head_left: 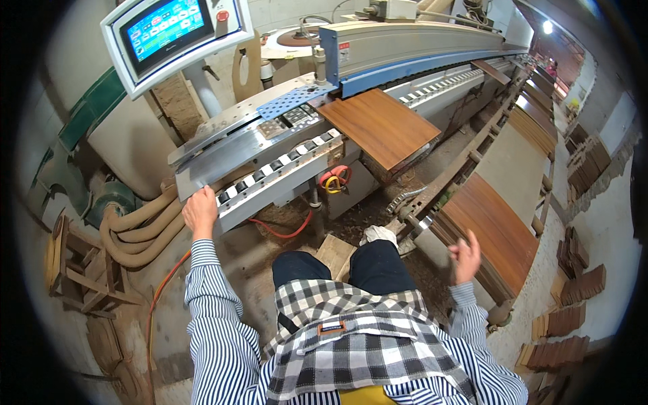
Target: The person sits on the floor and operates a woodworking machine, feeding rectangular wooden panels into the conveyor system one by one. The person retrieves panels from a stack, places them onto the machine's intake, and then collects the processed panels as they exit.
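Note:
My left hand [200, 210] is closed on the near end of the edge of the metal infeed table [213, 171], beside a rail [236, 192] of black-and-white rollers. My right hand [464, 254], index finger raised and other fingers partly curled, holds nothing beside a stack of wood-grain panels [491, 226] on a roller conveyor [476, 154]. A wood-grain board [380, 125] lies on the long machine [418, 52], sticking out toward me. A perforated blue plate [293, 99] is at the machine's near end, and a red-and-yellow object [335, 177] hangs below the rollers.
A touchscreen panel [164, 39] stands upper left. Coiled hoses [138, 236], a cord [159, 291] and a wooden stool [84, 270] are at my left. Panel stacks [567, 327] line the right wall. A small, distant person [551, 68] stands at the far end.

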Motion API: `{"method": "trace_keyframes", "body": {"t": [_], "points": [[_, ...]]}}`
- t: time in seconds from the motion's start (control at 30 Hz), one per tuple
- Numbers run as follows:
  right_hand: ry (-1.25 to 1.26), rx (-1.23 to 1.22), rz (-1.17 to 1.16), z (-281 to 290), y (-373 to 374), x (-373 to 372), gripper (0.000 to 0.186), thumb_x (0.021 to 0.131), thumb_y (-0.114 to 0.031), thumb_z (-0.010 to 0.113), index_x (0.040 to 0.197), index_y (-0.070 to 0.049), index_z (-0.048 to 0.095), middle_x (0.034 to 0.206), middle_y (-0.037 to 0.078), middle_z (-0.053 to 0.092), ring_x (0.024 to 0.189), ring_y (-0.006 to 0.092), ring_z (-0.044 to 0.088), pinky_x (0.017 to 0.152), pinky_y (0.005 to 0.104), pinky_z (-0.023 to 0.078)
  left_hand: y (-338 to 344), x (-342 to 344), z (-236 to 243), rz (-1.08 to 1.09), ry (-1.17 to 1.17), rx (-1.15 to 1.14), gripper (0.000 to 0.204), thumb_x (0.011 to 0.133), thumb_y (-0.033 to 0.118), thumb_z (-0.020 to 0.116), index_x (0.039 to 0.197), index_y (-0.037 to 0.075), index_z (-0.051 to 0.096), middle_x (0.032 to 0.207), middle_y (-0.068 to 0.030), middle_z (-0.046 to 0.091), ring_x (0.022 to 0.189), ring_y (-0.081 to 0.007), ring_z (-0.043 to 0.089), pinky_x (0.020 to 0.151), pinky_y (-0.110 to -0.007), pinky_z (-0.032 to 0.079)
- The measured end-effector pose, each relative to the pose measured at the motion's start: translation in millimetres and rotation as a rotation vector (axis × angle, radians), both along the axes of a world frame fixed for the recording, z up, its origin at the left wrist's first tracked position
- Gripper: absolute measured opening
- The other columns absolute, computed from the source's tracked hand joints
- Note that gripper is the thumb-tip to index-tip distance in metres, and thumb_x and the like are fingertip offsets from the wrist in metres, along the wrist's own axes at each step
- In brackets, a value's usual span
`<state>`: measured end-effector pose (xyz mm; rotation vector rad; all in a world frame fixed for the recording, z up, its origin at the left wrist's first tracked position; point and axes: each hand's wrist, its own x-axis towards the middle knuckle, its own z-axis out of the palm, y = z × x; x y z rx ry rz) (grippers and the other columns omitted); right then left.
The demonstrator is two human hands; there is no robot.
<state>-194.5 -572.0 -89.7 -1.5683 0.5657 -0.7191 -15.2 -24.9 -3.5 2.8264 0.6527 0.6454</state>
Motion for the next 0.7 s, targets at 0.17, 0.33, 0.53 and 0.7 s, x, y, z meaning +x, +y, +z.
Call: {"method": "trace_keyframes", "body": {"t": [0.17,0.33,0.53,0.7], "points": [[0.174,-0.104,-0.667,-4,-74,-109,0.049,0.09,-0.021,0.05,0.133,-0.006,0.034,0.064,0.006,0.061,0.051,0.0077,0.052,0.045,0.0204,0.04,3,1,-2,-0.007,-0.002,0.016,0.042,0.086,0.035,0.038,0.078,0.005,0.067,0.081,-0.0213,0.062,0.076,-0.0381,0.06,0.071,-0.047,0.045],[0.078,0.054,-0.729,-15,-112,-143,0.049,0.09,-0.027,0.051,0.132,-0.006,0.037,0.065,0.006,0.06,0.051,0.009,0.051,0.044,0.0208,0.04,1,1,1,-0.008,-0.002,0.003,0.042,0.086,0.035,0.038,0.081,0.006,0.067,0.081,-0.021,0.062,0.077,-0.0378,0.06,0.07,-0.046,0.045],[-0.047,0.153,-0.697,-57,-130,-149,0.037,0.087,-0.019,0.056,0.12,-0.003,0.049,0.08,0.005,0.06,0.059,0.0079,0.053,0.048,0.0177,0.041,1,3,-2,-0.004,0.009,0.003,0.042,0.086,0.036,0.037,0.083,0.007,0.067,0.082,-0.0209,0.062,0.078,-0.0381,0.06,0.071,-0.046,0.045],[-0.161,0.464,-0.383,-28,-47,-126,0.007,0.086,-0.014,0.055,0.09,-0.009,0.052,0.071,0.003,0.062,0.05,0.0036,0.05,0.042,0.0152,0.04,-1,-1,2,0.001,0.011,-0.014,0.042,0.087,0.036,0.037,0.082,0.007,0.067,0.083,-0.021,0.062,0.078,-0.0383,0.06,0.072,-0.047,0.045]]}}
